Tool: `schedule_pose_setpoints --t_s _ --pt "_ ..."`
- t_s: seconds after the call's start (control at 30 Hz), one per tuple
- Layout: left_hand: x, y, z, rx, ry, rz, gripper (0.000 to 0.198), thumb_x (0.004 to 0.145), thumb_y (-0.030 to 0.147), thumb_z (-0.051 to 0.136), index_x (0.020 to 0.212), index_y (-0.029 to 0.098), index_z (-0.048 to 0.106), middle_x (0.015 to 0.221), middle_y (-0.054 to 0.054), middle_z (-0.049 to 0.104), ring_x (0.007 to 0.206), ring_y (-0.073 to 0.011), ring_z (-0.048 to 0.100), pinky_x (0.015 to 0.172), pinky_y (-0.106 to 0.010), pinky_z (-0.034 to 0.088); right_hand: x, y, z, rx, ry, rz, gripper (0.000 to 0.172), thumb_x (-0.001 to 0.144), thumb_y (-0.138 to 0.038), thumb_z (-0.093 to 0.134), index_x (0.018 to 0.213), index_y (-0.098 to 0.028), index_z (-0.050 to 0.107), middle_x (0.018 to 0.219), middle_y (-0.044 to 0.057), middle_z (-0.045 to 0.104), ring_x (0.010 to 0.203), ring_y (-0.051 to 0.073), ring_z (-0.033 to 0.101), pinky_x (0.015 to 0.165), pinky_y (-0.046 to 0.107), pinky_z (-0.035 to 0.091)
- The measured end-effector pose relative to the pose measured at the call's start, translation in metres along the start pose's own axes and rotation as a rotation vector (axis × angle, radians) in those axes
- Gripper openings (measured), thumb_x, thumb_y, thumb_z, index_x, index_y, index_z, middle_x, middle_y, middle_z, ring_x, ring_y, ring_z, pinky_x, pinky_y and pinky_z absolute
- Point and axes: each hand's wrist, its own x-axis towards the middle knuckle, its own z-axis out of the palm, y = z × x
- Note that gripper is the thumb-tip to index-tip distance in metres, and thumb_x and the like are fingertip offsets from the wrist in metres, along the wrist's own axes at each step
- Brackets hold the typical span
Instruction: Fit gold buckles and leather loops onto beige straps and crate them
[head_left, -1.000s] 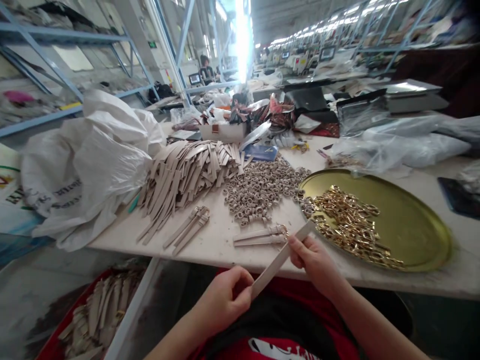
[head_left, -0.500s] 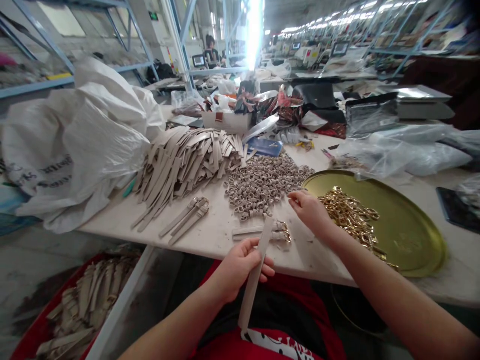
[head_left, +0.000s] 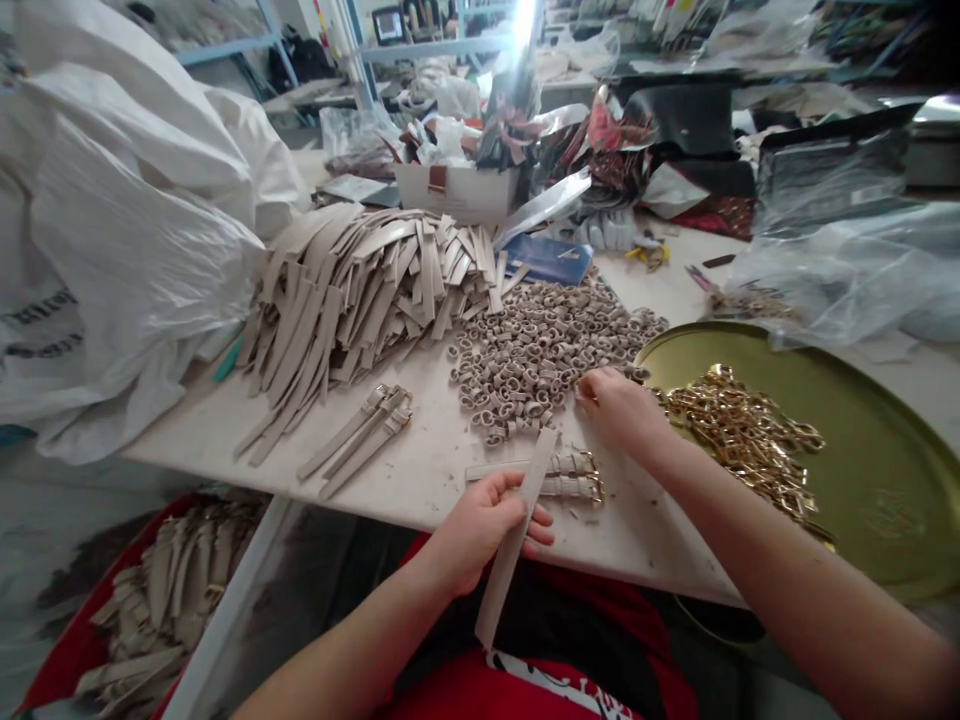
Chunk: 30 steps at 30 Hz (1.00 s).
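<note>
Head view: both bare hands at the near edge of a cluttered counter point(head_left: 435, 470). Left hand point(head_left: 480, 530): thumb and fingers clamped on a flat beige strap point(head_left: 504, 580) near its middle; the upper end rises past the fingertips, in front of the buckled straps point(head_left: 581, 473) on the counter, while the lower end slants down below the fingers over the lap. Right hand point(head_left: 630, 412): fingers bunched at the near right margin of a pile of small beige loops point(head_left: 536, 345); the tips are partly hidden, and whether they pinch a loop cannot be told.

Beyond and to the left of the left fingers lie a second group of buckled straps point(head_left: 360, 440) and, farther off, a heap of loose straps point(head_left: 360, 300). To the right of the right fingers, a gold-coloured tray point(head_left: 892, 450) bears a mound of gold-coloured metal pieces point(head_left: 742, 430).

Handling (judged from appearance): the strap is probably light, pliable along its length and stiffer across its width, with little risk of slipping or breaking. A thumb-to-finger hold close to an end would limit flexing there; the mid-length hold leaves both ends free. Loops seem light and springy, best taken by the outer band, leaving the opening unobstructed.
</note>
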Motion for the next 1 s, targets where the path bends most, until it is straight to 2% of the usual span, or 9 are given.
schedule_pose_setpoints --t_s 0.03,0.1,0.2,0.3,0.4,0.5,0.63,0.83,1.0 --pt "0.001 -0.001 0.0 0.022 0.007 0.012 0.03 0.071 0.01 0.043 0.1 0.014 0.05 0.077 -0.002 0.059 0.061 -0.0092 0.058 0.054 -0.019 0.044 -0.001 0.002 -0.001 0.037 0.0 0.019 0.005 0.077 -0.022 0.056 0.076 -0.017 0.057 0.08 0.007 0.056 0.07 0.019 0.052 0.063 0.029 0.036" --pt "0.001 -0.002 -0.001 0.105 0.022 0.073 0.031 0.071 0.008 0.04 0.1 0.015 0.049 0.078 -0.001 0.058 0.059 -0.0071 0.055 0.054 -0.019 0.043 -0.006 0.002 -0.003 0.217 -0.01 0.076 0.013 0.071 -0.025 0.062 0.066 -0.018 0.053 0.071 0.004 0.053 0.066 0.018 0.049 0.061 0.029 0.036" --pt "-0.002 0.0 -0.001 0.317 0.059 0.262 0.027 0.078 0.013 0.038 0.102 0.016 0.05 0.073 0.001 0.055 0.052 -0.0058 0.047 0.052 -0.018 0.039 -0.026 -0.008 -0.013 0.828 -0.116 0.23 0.026 0.067 -0.039 0.067 0.063 -0.018 0.052 0.063 0.0 0.052 0.06 0.014 0.049 0.059 0.028 0.039" --pt "-0.009 0.001 0.001 0.496 0.104 0.413 0.023 0.084 0.026 0.039 0.101 0.017 0.052 0.069 0.002 0.055 0.051 -0.0073 0.045 0.051 -0.019 0.037 -0.056 -0.029 -0.023 1.453 -0.272 0.427 0.036 0.059 -0.05 0.072 0.067 -0.018 0.058 0.064 -0.001 0.057 0.06 0.012 0.053 0.061 0.026 0.043" --pt "-0.019 -0.002 0.003 0.663 0.151 0.475 0.023 0.086 0.03 0.038 0.091 0.017 0.056 0.065 0.002 0.054 0.054 -0.0095 0.047 0.053 -0.021 0.036 -0.083 -0.051 -0.029 1.734 -0.301 0.548 0.037 0.053 -0.047 0.077 0.067 -0.017 0.062 0.062 -0.001 0.059 0.058 0.009 0.054 0.06 0.022 0.044" --pt "-0.031 -0.007 0.004 0.821 0.206 0.497 0.021 0.084 0.029 0.04 0.088 0.018 0.057 0.065 0.001 0.056 0.059 -0.0117 0.049 0.056 -0.021 0.034 -0.103 -0.065 -0.028 1.798 -0.248 0.555 0.034 0.056 -0.046 0.077 0.066 -0.016 0.062 0.06 -0.001 0.06 0.056 0.008 0.054 0.058 0.021 0.045" --pt "-0.046 -0.012 0.008 0.924 0.204 0.514 0.022 0.085 0.032 0.039 0.082 0.019 0.056 0.062 0.002 0.055 0.058 -0.012 0.048 0.054 -0.021 0.032 -0.124 -0.076 -0.028 1.729 -0.162 0.461 0.029 0.064 -0.042 0.073 0.062 -0.016 0.059 0.056 -0.002 0.059 0.053 0.008 0.053 0.057 0.021 0.043" --pt "-0.062 -0.018 0.017 1.08 0.203 0.542 0.022 0.082 0.027 0.04 0.063 0.018 0.047 0.053 0.004 0.045 0.052 -0.01 0.042 0.052 -0.021 0.026 -0.149 -0.092 -0.03 1.722 -0.061 0.461 0.031 0.061 -0.039 0.075 0.079 -0.018 0.062 0.058 -0.005 0.057 0.053 0.008 0.05 0.057 0.023 0.039" --pt "-0.068 -0.018 0.017 1.188 0.096 0.519 0.024 0.081 0.026 0.04 0.06 0.017 0.043 0.052 0.003 0.044 0.051 -0.0096 0.041 0.05 -0.022 0.023 -0.163 -0.092 -0.028 1.518 0.013 0.4 0.027 0.065 -0.039 0.071 0.077 -0.018 0.061 0.056 -0.004 0.057 0.055 0.01 0.049 0.06 0.024 0.038"
